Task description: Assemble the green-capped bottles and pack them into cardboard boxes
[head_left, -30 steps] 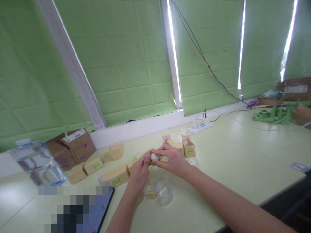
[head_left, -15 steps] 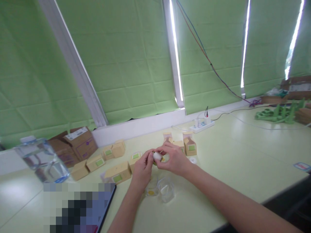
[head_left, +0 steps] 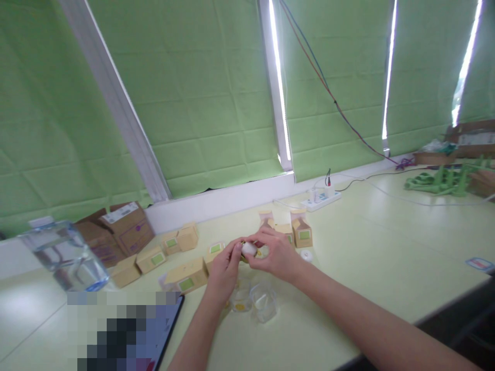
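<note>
Both my hands meet over the table around a small white rounded piece (head_left: 249,249), whose kind I cannot make out. My left hand (head_left: 226,265) is closed on its left side, thumb pressed near it. From the right, the fingers and thumb of my right hand (head_left: 276,252) pinch the same piece. Just below my hands stand two clear containers: one with a yellow mark (head_left: 240,300), partly behind my left hand, and a plain clear one (head_left: 264,303) beside it. A white round lid-like disc (head_left: 307,256) lies right of my right hand.
Small tan boxes with green labels (head_left: 187,275) stand left of my hands, and others (head_left: 302,232) behind them. A large water bottle (head_left: 65,255), an open cardboard box (head_left: 119,232) and a blurred-out tablet-like device (head_left: 170,330) are at left. A power strip (head_left: 320,201) lies at the back.
My hands keep their hold on the white piece with only slight finger movement. The whole view has shifted a little; the boxes and containers stay in place.
</note>
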`<state>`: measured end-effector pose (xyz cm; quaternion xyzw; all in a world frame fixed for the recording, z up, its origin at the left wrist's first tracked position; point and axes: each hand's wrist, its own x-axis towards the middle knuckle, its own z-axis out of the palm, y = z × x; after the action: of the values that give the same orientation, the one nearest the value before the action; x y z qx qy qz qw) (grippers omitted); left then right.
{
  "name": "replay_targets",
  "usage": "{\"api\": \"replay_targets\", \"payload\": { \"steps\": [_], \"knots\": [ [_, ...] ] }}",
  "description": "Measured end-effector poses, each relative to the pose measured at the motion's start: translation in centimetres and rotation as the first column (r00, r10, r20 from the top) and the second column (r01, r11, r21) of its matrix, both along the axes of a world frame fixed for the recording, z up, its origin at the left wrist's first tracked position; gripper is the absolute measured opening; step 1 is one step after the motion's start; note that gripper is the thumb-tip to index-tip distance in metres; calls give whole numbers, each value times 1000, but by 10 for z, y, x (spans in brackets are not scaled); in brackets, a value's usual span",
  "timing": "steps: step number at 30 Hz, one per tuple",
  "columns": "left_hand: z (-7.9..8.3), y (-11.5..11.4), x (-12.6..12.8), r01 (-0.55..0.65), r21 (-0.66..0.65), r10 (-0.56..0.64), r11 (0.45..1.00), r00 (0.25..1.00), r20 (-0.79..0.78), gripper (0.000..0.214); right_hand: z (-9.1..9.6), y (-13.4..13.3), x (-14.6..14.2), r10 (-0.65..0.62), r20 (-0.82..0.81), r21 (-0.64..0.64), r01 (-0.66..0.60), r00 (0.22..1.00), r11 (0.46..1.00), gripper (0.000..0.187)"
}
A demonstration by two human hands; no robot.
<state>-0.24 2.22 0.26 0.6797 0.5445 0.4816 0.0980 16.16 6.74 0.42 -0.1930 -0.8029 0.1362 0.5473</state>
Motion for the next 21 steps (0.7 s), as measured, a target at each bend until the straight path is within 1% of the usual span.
{"api": "replay_targets", "payload": {
  "steps": [6,10,14,18,21],
  "knots": [
    [-1,2,-1,27,6,-28,1000,999,34,42,-2,1,0,14,-19,-1,-14,1000,1000,31],
    [-2,3,-2,32,2,-32,999,998,54,43,-1,1,1,6,-31,-33,-7,999,999,29],
    [-2,3,-3,55,-3,-55,998,996,63,43,-2,2,2,7,-24,-19,-8,1000,1000,27],
    [-1,3,-4,48,-11,-47,999,998,47,42,-4,5,1,5,-12,-6,-5,1000,1000,25],
    [-1,3,-4,25,-4,-25,1000,1000,11,42,-6,6,1,14,-10,-5,-14,1000,1000,28]
  ]
}}
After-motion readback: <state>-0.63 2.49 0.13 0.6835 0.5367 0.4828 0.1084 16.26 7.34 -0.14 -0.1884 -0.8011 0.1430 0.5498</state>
